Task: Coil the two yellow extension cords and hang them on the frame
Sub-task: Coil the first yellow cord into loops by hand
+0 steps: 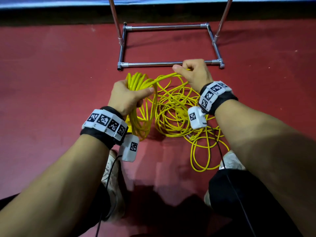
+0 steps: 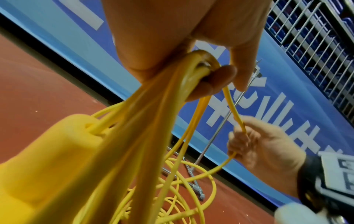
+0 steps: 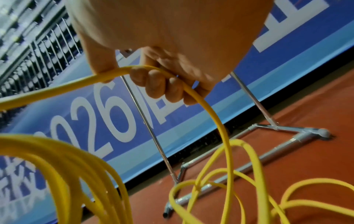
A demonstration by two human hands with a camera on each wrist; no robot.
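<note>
Reaching forward over the red floor (image 1: 51, 69), both bare forearms wear black wrist straps set with white blocks of black-and-white square codes. Nearest, the toes of two pale shoes (image 1: 112, 170) show between the arms.

The left hand (image 1: 127, 94) is curled round a bundle of gathered loops of a yellow extension cord (image 1: 142, 106), thumb laid across the top strands; the coil hangs below the fist toward the floor. In the left wrist view a yellow socket block (image 2: 47, 159) hangs close to the lens among those loops. From the fist one strand runs across to the right hand (image 1: 193, 72), which is raised slightly farther from the body, just on the near side of the frame (image 1: 164, 64). Its fingers (image 3: 157, 84) curl round that single strand with the thumb pressing it from the side, and past the fist the cord drops to the floor.

Below and between the hands, on the near side of the frame, the loose yellow cord (image 1: 179, 106) lies in a tangled sprawl of overlapping loops; where one cord ends and the other begins cannot be told.

The frame of silver metal tubes has a rectangular base resting on the floor and two thin uprights rising out of view. Behind it stands a blue banner (image 3: 95, 121) with large white writing: the digits "26" read clearly, alongside characters too cropped to read. Above the banner is a metal railing (image 2: 306, 37).
</note>
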